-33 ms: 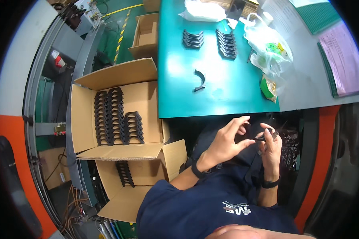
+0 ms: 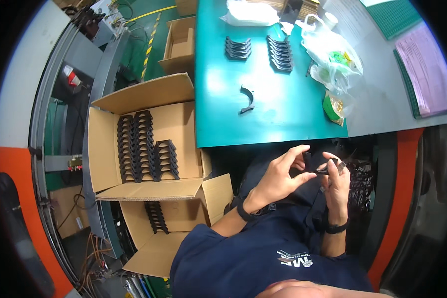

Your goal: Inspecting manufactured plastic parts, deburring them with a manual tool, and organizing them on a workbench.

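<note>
Just past the front edge of the table, above my lap, a curved black bracket (image 2: 307, 160) spans the gap between my two hands. My left hand (image 2: 279, 178) pinches its left end between thumb and fingers. Closed around its right end is my right hand (image 2: 337, 185), whose fingers hide part of it. Alone on the green table mat (image 2: 283, 119) lies a similar half-ring black bracket (image 2: 250, 99). Farther back, more of these brackets are nested in a shorter row (image 2: 238, 49) and a longer row (image 2: 281, 53).
An open cardboard box (image 2: 184, 124) left of the table holds stacked black brackets (image 2: 143, 144). Below it, another box (image 2: 184, 216) contains a further row. A clear plastic bag (image 2: 328, 54), a small green-and-gold packet (image 2: 334, 108) and pink sheets (image 2: 427, 74) lie on the right.
The bracket has turned slightly between my hands, so more of its left end shows beside my left fingers. The view has shifted very slightly.
</note>
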### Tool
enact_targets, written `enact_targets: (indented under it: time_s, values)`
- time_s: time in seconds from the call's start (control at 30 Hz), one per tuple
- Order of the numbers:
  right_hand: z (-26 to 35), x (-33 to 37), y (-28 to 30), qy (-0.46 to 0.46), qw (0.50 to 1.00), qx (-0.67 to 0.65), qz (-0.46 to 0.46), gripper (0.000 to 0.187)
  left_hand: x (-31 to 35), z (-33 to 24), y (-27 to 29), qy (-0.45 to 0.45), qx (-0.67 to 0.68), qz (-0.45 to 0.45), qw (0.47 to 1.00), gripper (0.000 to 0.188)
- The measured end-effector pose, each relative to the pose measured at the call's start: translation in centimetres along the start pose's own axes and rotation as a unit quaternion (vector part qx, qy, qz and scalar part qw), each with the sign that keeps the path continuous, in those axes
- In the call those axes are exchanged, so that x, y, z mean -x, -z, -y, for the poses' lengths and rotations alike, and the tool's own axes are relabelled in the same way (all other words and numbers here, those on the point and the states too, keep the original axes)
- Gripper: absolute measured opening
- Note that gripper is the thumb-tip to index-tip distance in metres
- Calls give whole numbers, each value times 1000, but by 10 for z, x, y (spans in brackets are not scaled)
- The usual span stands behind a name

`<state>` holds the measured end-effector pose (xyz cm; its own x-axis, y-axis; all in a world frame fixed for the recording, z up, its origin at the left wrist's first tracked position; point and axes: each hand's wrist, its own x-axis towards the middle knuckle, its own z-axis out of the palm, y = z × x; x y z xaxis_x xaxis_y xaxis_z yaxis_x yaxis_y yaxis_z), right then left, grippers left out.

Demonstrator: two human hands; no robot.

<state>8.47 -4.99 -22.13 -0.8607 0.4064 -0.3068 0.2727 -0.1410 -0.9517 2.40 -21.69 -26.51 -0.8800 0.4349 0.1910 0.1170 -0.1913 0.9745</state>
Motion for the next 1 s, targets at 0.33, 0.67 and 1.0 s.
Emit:
enact_targets:
  time_s: [0.33, 0.67, 1.0]
  values:
    - [10, 6, 5, 44, 991, -90, 85, 55, 8, -22, -6, 48, 122, -100, 986, 61]
    - [14, 22, 19, 57, 990, -110, 60, 47, 8, -27, -23, 11, 72, -79, 994, 67]
    - [8, 26, 33, 151, 987, -43, 25, 32, 6, -28, -37, 16, 55, -55, 997, 57]
